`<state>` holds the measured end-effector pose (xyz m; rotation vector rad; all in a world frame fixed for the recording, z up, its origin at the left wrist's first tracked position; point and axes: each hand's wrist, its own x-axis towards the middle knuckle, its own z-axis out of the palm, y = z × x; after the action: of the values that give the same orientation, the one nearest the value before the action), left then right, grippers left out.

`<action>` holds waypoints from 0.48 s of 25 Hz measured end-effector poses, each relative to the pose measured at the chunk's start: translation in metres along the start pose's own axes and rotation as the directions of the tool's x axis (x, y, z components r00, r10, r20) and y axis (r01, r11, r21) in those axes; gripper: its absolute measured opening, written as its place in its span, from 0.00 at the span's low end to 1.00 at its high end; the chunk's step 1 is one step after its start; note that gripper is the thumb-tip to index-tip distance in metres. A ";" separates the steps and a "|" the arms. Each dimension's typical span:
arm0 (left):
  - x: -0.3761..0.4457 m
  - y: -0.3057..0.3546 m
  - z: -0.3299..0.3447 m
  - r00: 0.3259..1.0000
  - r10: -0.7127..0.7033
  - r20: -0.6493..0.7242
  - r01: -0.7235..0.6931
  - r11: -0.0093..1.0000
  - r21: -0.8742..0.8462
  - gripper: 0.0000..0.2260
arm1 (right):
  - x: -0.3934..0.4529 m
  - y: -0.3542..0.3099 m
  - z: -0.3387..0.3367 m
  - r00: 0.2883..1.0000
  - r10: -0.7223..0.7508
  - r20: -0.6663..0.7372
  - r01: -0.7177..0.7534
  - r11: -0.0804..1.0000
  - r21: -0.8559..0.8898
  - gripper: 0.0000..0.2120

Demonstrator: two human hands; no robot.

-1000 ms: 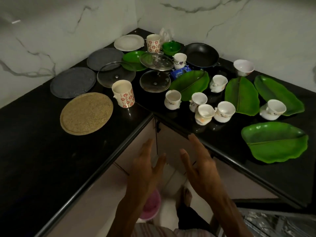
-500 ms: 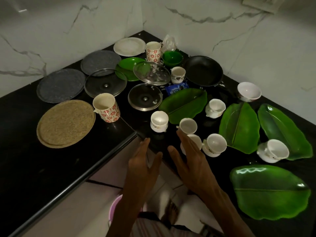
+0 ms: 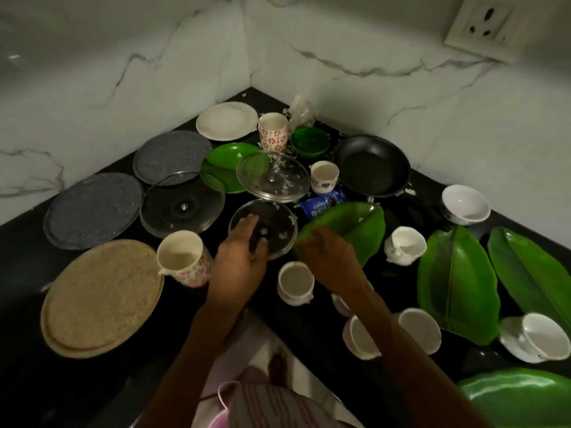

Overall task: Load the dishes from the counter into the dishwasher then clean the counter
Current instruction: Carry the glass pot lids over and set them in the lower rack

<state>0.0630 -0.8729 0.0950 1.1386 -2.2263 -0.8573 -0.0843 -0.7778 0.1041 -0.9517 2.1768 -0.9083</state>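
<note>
Head view: the small glass lid [image 3: 262, 228] lies flat on the black bench [image 3: 24, 381], near its inner corner edge. The left hand [image 3: 239, 261] rests on the lid's near rim, fingers straight and spread, gripping nothing. Just right of the lid, the right hand [image 3: 327, 257] covers the near end of a green leaf plate [image 3: 355, 227]; whether its fingers pinch the plate's edge cannot be told. A white cup [image 3: 295, 284] stands just in front of the lid, a floral mug [image 3: 185, 262] to its left. Bare bench lies left of the mug, beyond a round woven mat [image 3: 99, 298].
</note>
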 end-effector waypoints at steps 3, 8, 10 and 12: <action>0.076 -0.021 0.000 0.991 0.069 0.113 -0.083 0.989 0.121 0.25 | 0.047 -0.003 0.014 0.989 0.124 0.080 -0.116 0.989 -0.094 0.16; 0.171 -0.048 0.007 0.843 0.148 0.517 -0.363 0.866 0.343 0.33 | 0.092 0.007 0.040 0.962 0.241 0.124 -0.236 0.970 -0.053 0.16; 0.192 -0.051 0.011 0.756 0.138 0.640 -0.473 0.791 0.387 0.32 | 0.099 0.010 0.047 0.950 0.277 0.145 -0.282 0.959 0.009 0.16; 0.207 -0.058 0.014 0.685 0.121 0.718 -0.560 0.719 0.413 0.32 | 0.101 0.011 0.053 0.945 0.286 0.156 -0.296 0.954 0.042 0.16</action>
<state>-0.0254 -1.0678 0.0726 0.5818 -3.3519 -0.3635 -0.1079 -0.8701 0.0399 -0.6223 2.0769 -0.7359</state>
